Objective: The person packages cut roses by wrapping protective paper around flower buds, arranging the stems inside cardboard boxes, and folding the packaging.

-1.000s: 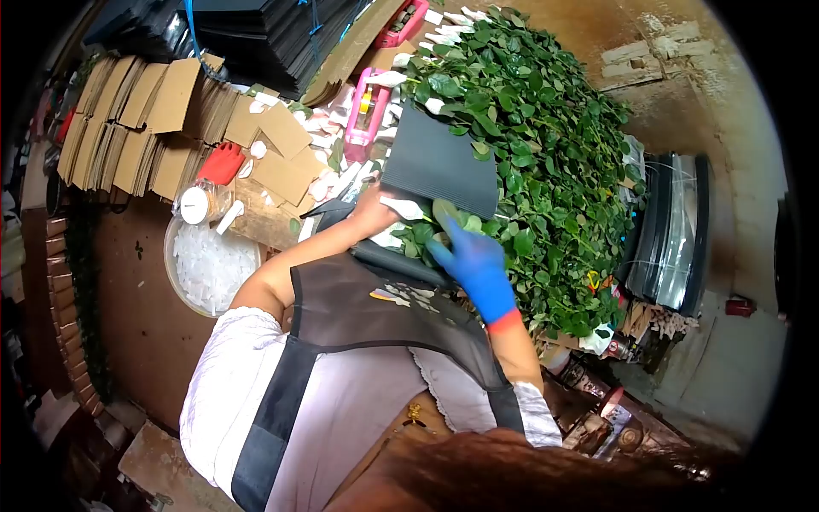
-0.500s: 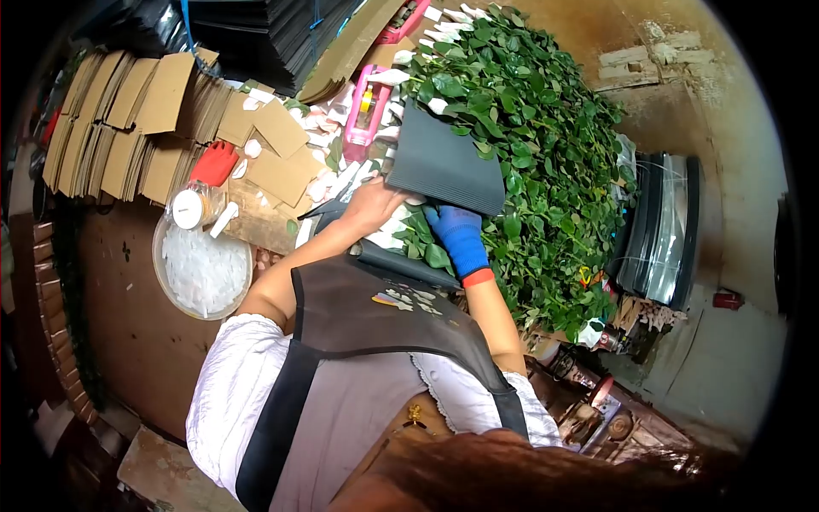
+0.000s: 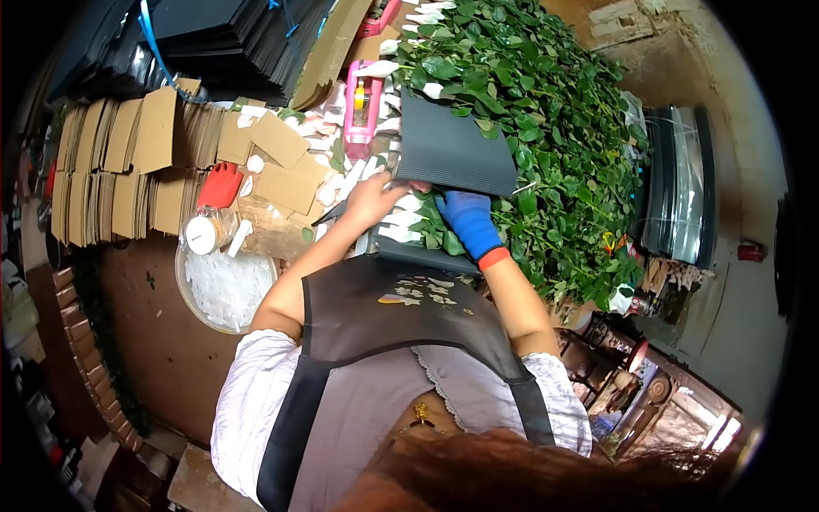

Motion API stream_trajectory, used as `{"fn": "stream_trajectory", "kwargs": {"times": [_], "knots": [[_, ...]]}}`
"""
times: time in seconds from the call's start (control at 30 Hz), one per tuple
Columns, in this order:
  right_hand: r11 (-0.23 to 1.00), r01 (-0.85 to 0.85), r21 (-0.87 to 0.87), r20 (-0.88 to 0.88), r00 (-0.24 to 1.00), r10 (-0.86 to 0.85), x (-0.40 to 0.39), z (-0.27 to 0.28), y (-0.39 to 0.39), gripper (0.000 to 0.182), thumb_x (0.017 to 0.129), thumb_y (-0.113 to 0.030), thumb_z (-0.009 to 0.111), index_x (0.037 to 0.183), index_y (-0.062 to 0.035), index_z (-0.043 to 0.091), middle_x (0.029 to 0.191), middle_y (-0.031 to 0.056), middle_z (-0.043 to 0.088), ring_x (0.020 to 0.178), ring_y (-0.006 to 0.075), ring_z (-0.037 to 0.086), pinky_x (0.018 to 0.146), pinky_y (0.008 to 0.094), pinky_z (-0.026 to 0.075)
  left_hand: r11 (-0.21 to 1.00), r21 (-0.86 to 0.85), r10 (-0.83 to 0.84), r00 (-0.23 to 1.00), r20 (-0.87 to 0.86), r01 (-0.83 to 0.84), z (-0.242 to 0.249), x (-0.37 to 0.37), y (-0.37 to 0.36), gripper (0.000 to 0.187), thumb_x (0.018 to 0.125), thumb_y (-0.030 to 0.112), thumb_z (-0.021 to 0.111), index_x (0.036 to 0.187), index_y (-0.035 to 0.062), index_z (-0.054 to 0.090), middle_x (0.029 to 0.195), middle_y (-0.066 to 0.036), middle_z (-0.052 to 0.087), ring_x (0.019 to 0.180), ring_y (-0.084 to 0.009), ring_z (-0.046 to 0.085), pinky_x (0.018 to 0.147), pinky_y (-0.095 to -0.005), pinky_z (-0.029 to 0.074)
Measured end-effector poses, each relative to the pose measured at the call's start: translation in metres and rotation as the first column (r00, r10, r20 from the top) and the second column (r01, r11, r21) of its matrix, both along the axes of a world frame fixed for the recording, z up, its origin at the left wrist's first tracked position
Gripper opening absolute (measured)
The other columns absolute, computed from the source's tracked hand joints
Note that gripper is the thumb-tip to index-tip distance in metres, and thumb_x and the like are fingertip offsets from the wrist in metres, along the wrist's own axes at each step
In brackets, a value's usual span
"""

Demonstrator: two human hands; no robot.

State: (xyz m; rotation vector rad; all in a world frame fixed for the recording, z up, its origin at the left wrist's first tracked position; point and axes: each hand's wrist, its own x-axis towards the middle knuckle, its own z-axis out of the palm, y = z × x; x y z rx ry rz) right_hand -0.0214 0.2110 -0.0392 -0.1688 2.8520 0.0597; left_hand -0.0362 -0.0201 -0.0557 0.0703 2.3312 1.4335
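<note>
My bare left hand (image 3: 375, 198) is closed at the near left corner of a black corrugated sheet (image 3: 452, 149), its fingertips partly under the edge. That sheet lies tilted over leafy rose stems, with white-wrapped flower heads (image 3: 403, 224) showing at the left. My right hand (image 3: 467, 218), in a blue glove with an orange cuff, rests on leaves at the sheet's near edge. Its fingertips are hidden beneath the sheet. A second dark sheet (image 3: 426, 254) lies below the stems, close to my apron. A dark pointed piece (image 3: 331, 213) sticks out beside my left wrist.
A large heap of green leafy stems (image 3: 554, 162) fills the right side. On the left are cardboard pieces (image 3: 128, 171), a red glove (image 3: 222, 185), a lidded jar (image 3: 205, 232) and a tub of white pieces (image 3: 223, 286). A pink tape dispenser (image 3: 362, 111) stands behind my left hand.
The camera view has shifted, moving the scene somewhat. More white-wrapped heads show between my hands. My left hand stays by the sheet's corner and my gloved hand stays at its near edge.
</note>
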Motion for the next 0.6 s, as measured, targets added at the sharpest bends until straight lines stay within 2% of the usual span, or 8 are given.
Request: {"fn": "stream_trajectory", "kwargs": {"times": [0.1, 0.13, 0.23, 0.33, 0.37, 0.43, 0.5, 0.6], "knots": [[1.0, -0.003, 0.018, -0.087, 0.996, 0.005, 0.003, -0.006, -0.001, 0.047, 0.085, -0.05, 0.067, 0.124, -0.0213, 0.067, 0.127, 0.0143, 0.064, 0.112, 0.0345, 0.064, 0.089, 0.053, 0.053, 0.966, 0.233, 0.115, 0.993, -0.003, -0.112, -0.048, 0.006, 0.008, 0.028, 0.09, 0.033, 0.064, 0.103, 0.0081, 0.067, 0.095, -0.019, 0.071, 0.088, -0.0389, 0.068, 0.08, -0.0443, 0.052], [1.0, -0.006, 0.007, -0.113, 0.994, 0.007, 0.003, -0.008, -0.001, 0.047, 0.085, -0.049, 0.067, 0.123, -0.0211, 0.068, 0.127, 0.0144, 0.065, 0.112, 0.0342, 0.064, 0.088, 0.0531, 0.053, 0.976, 0.156, 0.155, 0.988, -0.023, -0.149, -0.045, 0.008, 0.005, 0.022, 0.09, 0.026, 0.061, 0.103, 0.0098, 0.068, 0.096, -0.02, 0.07, 0.087, -0.037, 0.067, 0.077, -0.0425, 0.051], [0.999, 0.043, -0.001, -0.007, 0.999, -0.043, 0.002, -0.006, -0.002, 0.049, 0.085, -0.049, 0.068, 0.122, -0.0189, 0.067, 0.127, 0.0149, 0.065, 0.111, 0.0355, 0.064, 0.091, 0.0523, 0.052, 0.838, 0.321, 0.449, 0.892, 0.055, -0.441, -0.014, 0.007, -0.015, 0.02, 0.094, 0.021, 0.06, 0.088, 0.0019, 0.065, 0.082, -0.01, 0.066, 0.074, -0.0182, 0.06, 0.07, -0.0338, 0.048], [0.986, 0.029, -0.161, 0.169, 0.986, -0.001, -0.005, 0.032, 0.0, 0.053, 0.083, -0.05, 0.07, 0.123, -0.0147, 0.067, 0.128, 0.0159, 0.064, 0.112, 0.0366, 0.064, 0.095, 0.051, 0.05, 0.878, 0.433, 0.268, 0.959, -0.088, -0.205, -0.008, 0.0, -0.054, 0.018, 0.091, 0.016, 0.068, 0.082, 0.0011, 0.063, 0.077, -0.004, 0.064, 0.069, -0.0124, 0.056, 0.064, -0.0314, 0.048], [0.987, 0.007, -0.158, 0.157, 0.987, 0.018, -0.004, 0.031, 0.001, 0.054, 0.083, -0.05, 0.07, 0.123, -0.0135, 0.067, 0.128, 0.0163, 0.065, 0.112, 0.0366, 0.064, 0.096, 0.0506, 0.05, 0.968, 0.231, 0.092, 0.994, 0.051, -0.102, 0.0, 0.003, -0.062, 0.025, 0.089, 0.024, 0.073, 0.084, 0.0023, 0.062, 0.074, -0.009, 0.065, 0.069, -0.0184, 0.061, 0.065, -0.033, 0.048], [0.989, -0.032, -0.146, 0.135, 0.99, 0.052, 0.002, 0.025, 0.002, 0.055, 0.083, -0.05, 0.071, 0.122, -0.0111, 0.067, 0.127, 0.0172, 0.065, 0.113, 0.0365, 0.064, 0.098, 0.0498, 0.048, 0.995, -0.037, -0.091, 0.995, -0.027, 0.09, 0.02, 0.007, -0.046, 0.034, 0.088, 0.032, 0.077, 0.087, 0.0039, 0.058, 0.069, -0.007, 0.061, 0.067, -0.0133, 0.061, 0.063, -0.0312, 0.047], [0.999, -0.041, -0.02, 0.122, 0.992, 0.043, 0.003, 0.012, -0.009, 0.054, 0.083, -0.048, 0.072, 0.12, -0.0101, 0.068, 0.123, 0.0169, 0.067, 0.111, 0.0356, 0.064, 0.096, 0.0498, 0.049, 0.966, -0.186, -0.196, 0.979, -0.058, 0.183, 0.034, 0.008, -0.024, 0.042, 0.09, 0.047, 0.072, 0.091, 0.0064, 0.061, 0.071, -0.014, 0.064, 0.07, -0.0323, 0.066, 0.068, -0.0421, 0.05], [0.998, -0.024, 0.064, 0.069, 0.997, 0.02, 0.004, 0.011, -0.017, 0.05, 0.083, -0.047, 0.072, 0.116, -0.0098, 0.069, 0.117, 0.0156, 0.07, 0.108, 0.0342, 0.066, 0.093, 0.0498, 0.051, 0.974, -0.098, -0.214, 0.969, -0.125, 0.202, 0.011, 0.013, -0.013, 0.037, 0.096, 0.043, 0.066, 0.094, 0.0058, 0.067, 0.075, -0.015, 0.066, 0.074, -0.0332, 0.066, 0.071, -0.0417, 0.051]]}}
